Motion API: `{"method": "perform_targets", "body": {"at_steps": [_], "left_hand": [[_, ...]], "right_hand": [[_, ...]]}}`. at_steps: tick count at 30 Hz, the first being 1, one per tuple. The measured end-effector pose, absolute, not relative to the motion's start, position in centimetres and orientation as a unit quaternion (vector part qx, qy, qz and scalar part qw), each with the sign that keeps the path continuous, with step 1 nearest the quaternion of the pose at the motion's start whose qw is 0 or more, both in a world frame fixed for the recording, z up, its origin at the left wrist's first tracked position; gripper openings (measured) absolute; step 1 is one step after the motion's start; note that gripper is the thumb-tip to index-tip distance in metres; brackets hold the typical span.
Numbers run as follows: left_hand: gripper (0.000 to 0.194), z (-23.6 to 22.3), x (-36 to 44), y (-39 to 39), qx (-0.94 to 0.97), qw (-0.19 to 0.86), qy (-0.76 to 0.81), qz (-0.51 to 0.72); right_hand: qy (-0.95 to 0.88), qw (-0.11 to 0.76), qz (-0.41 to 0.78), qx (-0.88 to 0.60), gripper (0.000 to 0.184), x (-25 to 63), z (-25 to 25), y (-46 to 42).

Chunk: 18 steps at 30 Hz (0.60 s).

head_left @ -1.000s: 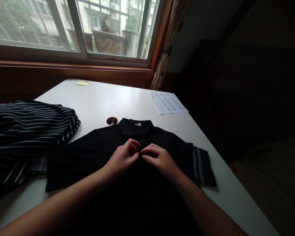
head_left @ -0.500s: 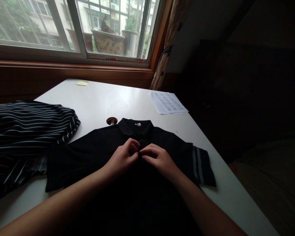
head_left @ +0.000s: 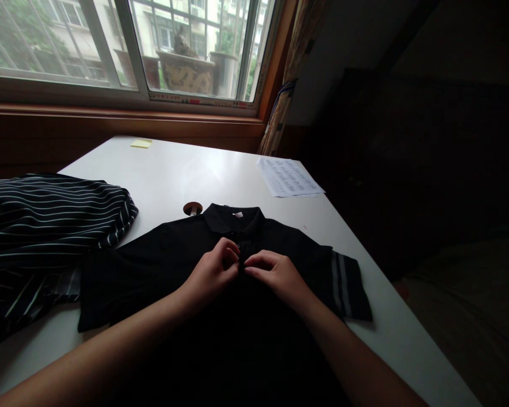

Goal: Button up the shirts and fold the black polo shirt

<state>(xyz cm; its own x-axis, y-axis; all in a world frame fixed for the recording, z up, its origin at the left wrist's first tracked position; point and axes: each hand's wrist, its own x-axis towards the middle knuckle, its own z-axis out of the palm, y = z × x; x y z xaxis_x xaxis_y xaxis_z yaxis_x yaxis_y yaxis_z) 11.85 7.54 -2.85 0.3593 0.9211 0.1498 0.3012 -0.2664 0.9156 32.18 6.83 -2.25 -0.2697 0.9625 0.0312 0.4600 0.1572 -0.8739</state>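
Note:
A black polo shirt point(head_left: 169, 265) lies face up on the white table point(head_left: 173, 175), collar away from me, with grey stripes on its right sleeve. My left hand point(head_left: 212, 274) and my right hand point(head_left: 275, 274) meet over the button placket just below the collar. Both hands have their fingers curled in a pinch on the placket fabric, fingertips almost touching. What lies under the fingertips is too dark to make out.
A dark garment with thin white stripes point(head_left: 46, 226) is heaped on the table's left side. A printed sheet of paper point(head_left: 288, 178) lies at the far right, a yellow sticky note point(head_left: 141, 143) at the far edge. A round cable hole point(head_left: 193, 208) sits beyond the collar. A window is behind.
Almost nothing: both hands stay pinched on the placket, with only slight finger movement.

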Motion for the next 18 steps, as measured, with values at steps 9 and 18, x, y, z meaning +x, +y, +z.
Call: {"method": "perform_targets", "body": {"at_steps": [9, 18], "left_hand": [[0.019, -4.0, 11.9, 7.4, 0.760, 0.348, 0.426, 0.346], [0.029, -3.6, 12.1, 7.2, 0.782, 0.320, 0.415, 0.338]], "right_hand": [[-0.688, 0.292, 0.383, -0.543, 0.008, 31.8, -1.9, 6.7], [-0.708, 0.289, 0.348, -0.543, 0.005, 31.5, -2.2, 6.5]]}}
